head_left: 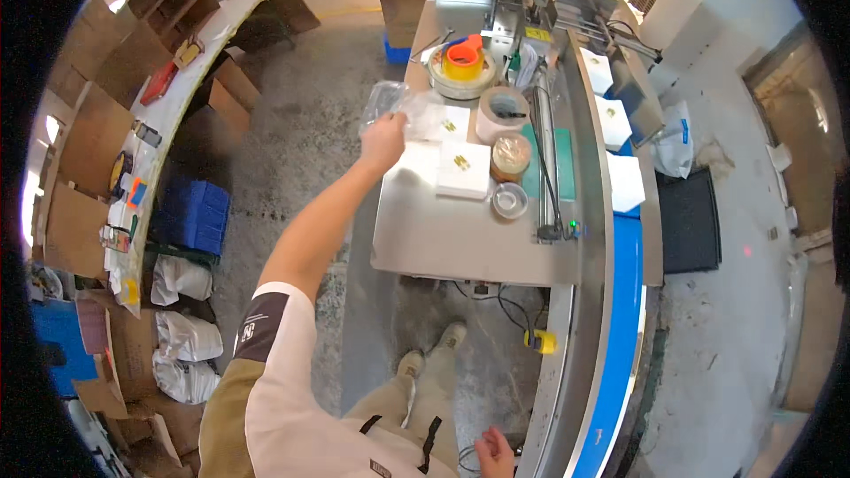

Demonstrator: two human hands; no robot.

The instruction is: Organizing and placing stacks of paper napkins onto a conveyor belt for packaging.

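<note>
My left hand (383, 142) reaches over the left edge of the metal worktable, fingers closed on a clear plastic bag (386, 99). Just to its right is a white box (463, 172) with a small gold mark on top, and behind that another white piece (450, 122) with a similar mark. Down by the lower edge, beside my leg, hangs my right hand (494, 454); its fingers look loosely apart and nothing shows in them.
Tape rolls (502, 115) and a small clear cup (509, 201) stand right of the boxes. Several white boxes (612, 122) sit on the blue conveyor belt (622, 274). A machine (509, 9) stands at the back. On the left is a long bench (190, 80) with cartons.
</note>
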